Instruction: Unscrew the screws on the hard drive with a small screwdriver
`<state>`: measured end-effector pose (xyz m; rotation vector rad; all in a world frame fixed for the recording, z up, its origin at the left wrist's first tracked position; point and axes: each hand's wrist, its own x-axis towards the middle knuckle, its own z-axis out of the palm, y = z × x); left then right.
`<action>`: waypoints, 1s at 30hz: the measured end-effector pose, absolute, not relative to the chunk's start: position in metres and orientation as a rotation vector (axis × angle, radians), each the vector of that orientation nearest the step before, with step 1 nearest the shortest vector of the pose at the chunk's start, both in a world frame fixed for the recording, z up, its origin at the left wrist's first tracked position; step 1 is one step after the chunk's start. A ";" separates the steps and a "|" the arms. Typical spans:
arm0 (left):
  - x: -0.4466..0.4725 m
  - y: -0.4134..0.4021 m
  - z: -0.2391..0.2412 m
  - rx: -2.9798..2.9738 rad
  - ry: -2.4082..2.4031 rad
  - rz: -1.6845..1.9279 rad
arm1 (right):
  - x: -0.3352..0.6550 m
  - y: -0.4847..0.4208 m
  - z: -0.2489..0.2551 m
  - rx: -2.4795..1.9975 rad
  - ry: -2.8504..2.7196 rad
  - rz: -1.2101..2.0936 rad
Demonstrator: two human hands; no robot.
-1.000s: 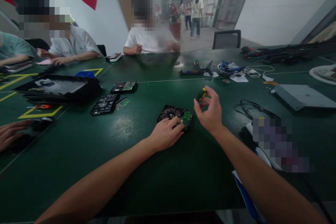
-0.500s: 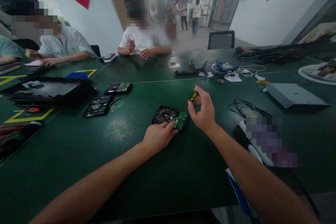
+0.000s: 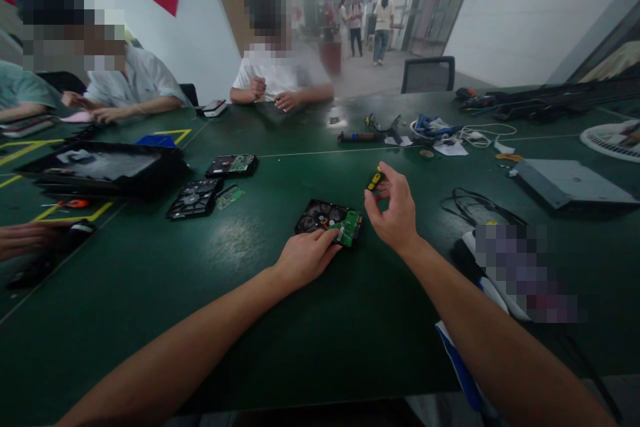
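Note:
A black hard drive (image 3: 321, 214) with a green circuit board (image 3: 349, 227) lies on the green table (image 3: 210, 293) in front of me. My left hand (image 3: 304, 257) rests at its near edge, fingers curled against the board and steadying it. Just right of the drive, my right hand (image 3: 396, 211) is closed in a pinch on a small yellow and black screwdriver (image 3: 373, 180), its handle up and its tip pointing down toward the board's far right corner.
Two more drives (image 3: 197, 197) (image 3: 233, 164) and a loose board (image 3: 230, 197) lie to the left beside a black tray (image 3: 103, 169). Tools and cables (image 3: 425, 130) lie at the back, a grey box (image 3: 570, 181) to the right. Other people sit across the table.
My right hand has turned the screwdriver more upright and shifted it slightly over the drive's right corner. My left hand stays at the drive's near edge.

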<state>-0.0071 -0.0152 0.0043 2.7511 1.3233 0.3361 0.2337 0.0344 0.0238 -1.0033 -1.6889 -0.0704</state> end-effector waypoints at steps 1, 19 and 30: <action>-0.007 -0.015 0.004 2.757 1.309 0.338 | 0.234 0.035 0.024 -1.006 -1.685 -0.070; -0.005 -0.011 0.006 2.860 1.198 0.329 | 0.239 0.040 0.022 -1.020 -1.637 -0.023; -0.007 -0.010 -0.002 2.907 1.110 0.395 | 0.239 0.039 0.024 -0.974 -1.631 -0.019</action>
